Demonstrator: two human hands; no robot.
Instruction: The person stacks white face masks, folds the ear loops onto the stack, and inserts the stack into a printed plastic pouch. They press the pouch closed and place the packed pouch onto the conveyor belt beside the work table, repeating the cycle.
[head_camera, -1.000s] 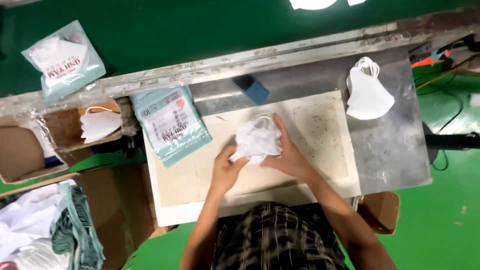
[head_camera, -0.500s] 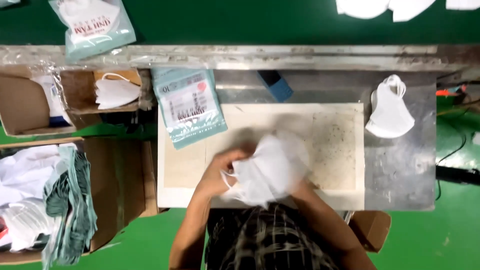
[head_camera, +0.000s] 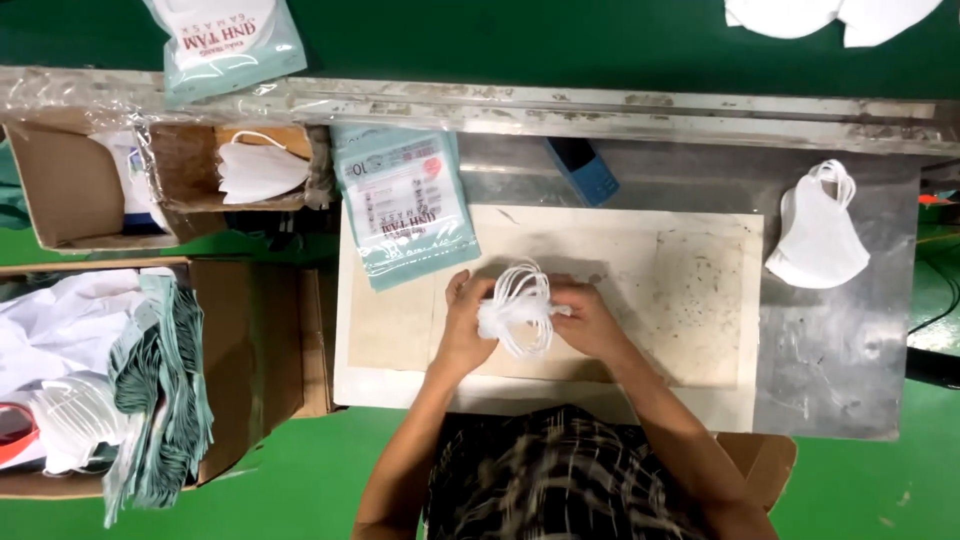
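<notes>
Both hands grip a small stack of white face masks (head_camera: 515, 312) over the pale board (head_camera: 660, 300) on the tabletop (head_camera: 850, 350): left hand (head_camera: 467, 325) closed round the stack's left end, right hand (head_camera: 588, 318) pinching the right end, ear loops sticking out above and below.

Risk: the loose ear loops could tangle or snag on fingers; the stack is only held at its ends, so masks could slip and fan out on the board.

Near left, an open cardboard carton (head_camera: 250, 350) holds white masks and a sheaf of teal pouches (head_camera: 165, 385). Just beside the left hand, a flat teal printed pouch (head_camera: 405, 205) lies apart from the stack. Further left, a small cardboard box (head_camera: 180, 180) holds one white mask (head_camera: 258, 170). Right, a separate mask pile (head_camera: 818, 230) sits on bare metal. Far, another filled pouch (head_camera: 225, 40) on the green belt.
</notes>
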